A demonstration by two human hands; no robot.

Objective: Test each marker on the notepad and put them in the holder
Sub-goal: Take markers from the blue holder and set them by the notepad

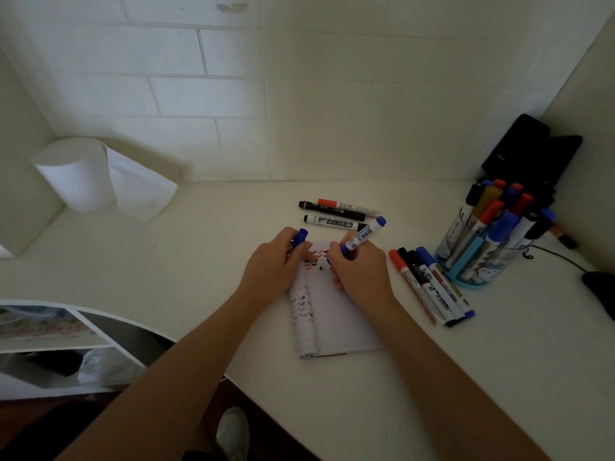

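My right hand (361, 271) grips an uncapped blue marker (364, 235), its tip down on the lined notepad (339, 324) among red and black test marks. My left hand (278, 264) rests on the pad's upper left and pinches the blue cap (299, 237). The clear holder with a blue base (479, 257) stands to the right, packed with several markers. A row of several markers (429, 287) lies between pad and holder. Three more markers (336, 212) lie behind the pad.
A paper towel roll (78, 174) stands at the back left. Black devices (529, 151) lean in the right corner, with a cable and a dark object (599, 287) at the right edge. The desk's front edge curves above a shelf (66, 341).
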